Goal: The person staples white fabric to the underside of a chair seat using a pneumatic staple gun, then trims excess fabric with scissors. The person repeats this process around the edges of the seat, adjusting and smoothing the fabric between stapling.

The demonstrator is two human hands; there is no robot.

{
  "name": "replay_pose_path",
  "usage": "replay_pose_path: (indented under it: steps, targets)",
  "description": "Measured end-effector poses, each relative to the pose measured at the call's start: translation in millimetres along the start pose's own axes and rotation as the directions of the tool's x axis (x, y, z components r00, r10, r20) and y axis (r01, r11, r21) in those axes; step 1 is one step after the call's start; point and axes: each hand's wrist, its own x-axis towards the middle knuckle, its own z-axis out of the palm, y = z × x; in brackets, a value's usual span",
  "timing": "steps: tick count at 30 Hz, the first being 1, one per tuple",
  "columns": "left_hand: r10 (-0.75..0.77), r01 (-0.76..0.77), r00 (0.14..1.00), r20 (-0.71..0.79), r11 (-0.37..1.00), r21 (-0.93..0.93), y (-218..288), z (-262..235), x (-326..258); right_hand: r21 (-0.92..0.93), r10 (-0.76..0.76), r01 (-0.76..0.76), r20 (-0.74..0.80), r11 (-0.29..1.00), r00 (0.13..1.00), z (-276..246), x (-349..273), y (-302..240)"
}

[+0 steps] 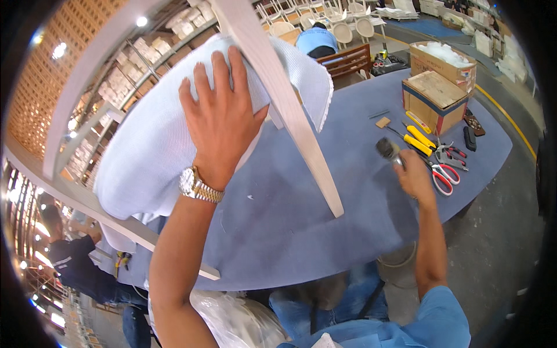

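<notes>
head view, upper left: left grip (219, 113) spread on pale fabric (145, 136) — press evenly; right grip (415, 176) clamped on dark-headed tool (385, 148).

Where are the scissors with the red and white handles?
In the head view, the scissors lie toward the right side of the blue-grey table, just to the right of the person's right hand.

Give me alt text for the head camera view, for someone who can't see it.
A person's left hand lies spread on the pale blue fabric of a tilted chair over a blue table, while the right hand grips a dark-headed tool. Hand tools and cartons sit at the table's right.
</notes>
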Motion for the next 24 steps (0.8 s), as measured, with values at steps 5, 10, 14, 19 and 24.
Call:
replay_pose_path:
  steps: [5, 10, 14, 19, 24]
  targets:
    - [0.011, -0.021, 0.994, 0.111, 0.995, 0.094, -0.4, -5.4, -2.5, 0.596, 0.106, 0.066, -0.248, 0.800, 0.963, -68.9, -6.4, -130.1]
    - [0.017, -0.032, 0.993, 0.119, 0.992, 0.124, 9.0, -5.0, 2.4, 0.999, 0.007, 0.021, -0.022, 0.024, 1.000, -24.9, -59.3, -189.5]
    - [0.033, -0.055, 0.990, 0.139, 0.986, 0.159, 5.6, -2.0, -0.2, 0.471, -0.415, -0.448, 0.180, -0.760, 0.892, 8.9, -69.4, -256.9]
    - [0.053, -0.078, 0.987, 0.149, 0.983, 0.165, 13.2, 3.8, 1.0, -0.240, -0.499, -0.468, 0.085, -0.850, 0.863, 72.0, -58.5, -308.3]
    - [0.088, -0.114, 0.987, 0.134, 0.973, 0.199, 11.9, 8.8, -1.6, -0.529, -0.403, -0.347, -0.011, -0.774, 0.915, 101.4, -34.9, -329.3]
